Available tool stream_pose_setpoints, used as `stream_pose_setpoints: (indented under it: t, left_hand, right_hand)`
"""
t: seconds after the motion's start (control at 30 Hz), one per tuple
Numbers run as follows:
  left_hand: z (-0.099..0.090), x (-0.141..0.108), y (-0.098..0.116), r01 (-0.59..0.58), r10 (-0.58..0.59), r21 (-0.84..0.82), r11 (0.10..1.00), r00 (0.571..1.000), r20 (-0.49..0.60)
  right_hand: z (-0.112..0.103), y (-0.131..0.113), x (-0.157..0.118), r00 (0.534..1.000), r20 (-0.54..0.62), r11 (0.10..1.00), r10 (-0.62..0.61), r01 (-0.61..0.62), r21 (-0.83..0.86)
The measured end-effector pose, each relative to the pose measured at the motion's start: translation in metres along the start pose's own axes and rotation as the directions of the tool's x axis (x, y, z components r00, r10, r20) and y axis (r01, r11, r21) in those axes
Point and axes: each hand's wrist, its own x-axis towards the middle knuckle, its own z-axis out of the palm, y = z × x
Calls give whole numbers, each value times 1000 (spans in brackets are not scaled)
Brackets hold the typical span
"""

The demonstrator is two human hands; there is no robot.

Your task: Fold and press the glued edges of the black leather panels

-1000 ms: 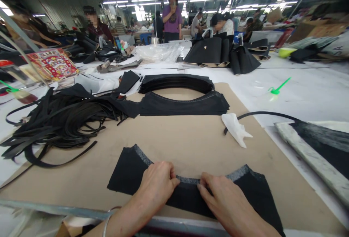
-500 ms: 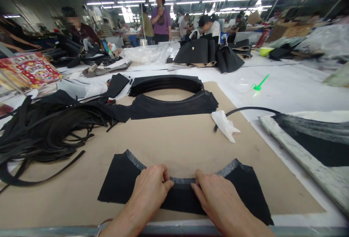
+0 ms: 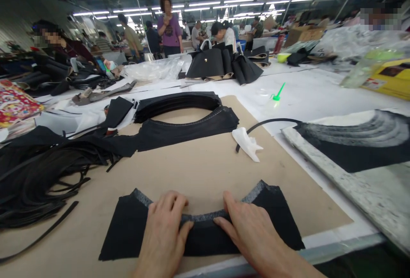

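A curved black fabric piece (image 3: 208,239) lies flat on the brown board, with a greyish band along its concave edge. My left hand (image 3: 166,226) rests over the left part of that edge, fingers curled across it and thumb on the black side. Gripping the edge right of centre is my right hand (image 3: 246,222), its thumb on the black side and its index finger beyond the band. Between the two thumbs a stretch of the grey band shows. The fingertips' undersides are hidden.
Behind lies a stack of curved black pieces (image 3: 185,130) on the brown board (image 3: 179,167). Black strips (image 3: 38,175) heap at left. A white scrap (image 3: 246,143) lies right of centre, a green-nozzled item (image 3: 277,96) beyond. A marbled slab (image 3: 361,201) carries grey-edged pieces. Co-workers are behind.
The view has turned right, so the surroundings shift left. My thumbs and fingers have moved farther apart along the curved edge, and the left hand lies flatter on the fabric.
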Motion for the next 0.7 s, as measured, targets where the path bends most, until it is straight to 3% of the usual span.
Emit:
stream_pose_setpoints:
  t: [0.07,0.13,0.2,0.33,0.4,0.53,0.7]
  left_hand:
    - [11,-7,5,-278,274,-22,960,956,-107]
    - [25,-11,11,-486,475,-29,873,863,-170]
    - [42,-13,15,-562,551,21,827,803,-227]
    - [66,-13,15,-539,557,162,827,742,-374]
    - [69,-13,13,-543,578,200,816,745,-335]
    - [63,-15,13,-546,587,230,806,790,-180]
    - [62,-14,16,-537,576,236,810,803,-152]
  right_hand:
    - [0,-2,0,1000,-2,1000,-10,10,5]
    - [-2,-3,0,1000,5,1000,-6,6,24]
    - [-7,-1,1,1000,16,998,9,-10,59]
    - [-23,21,1,999,32,984,13,-19,178]
    - [-31,38,1,997,75,969,6,-24,247]
    - [-38,65,3,989,146,947,4,-51,317]
    - [-34,69,6,993,120,965,16,-47,259]
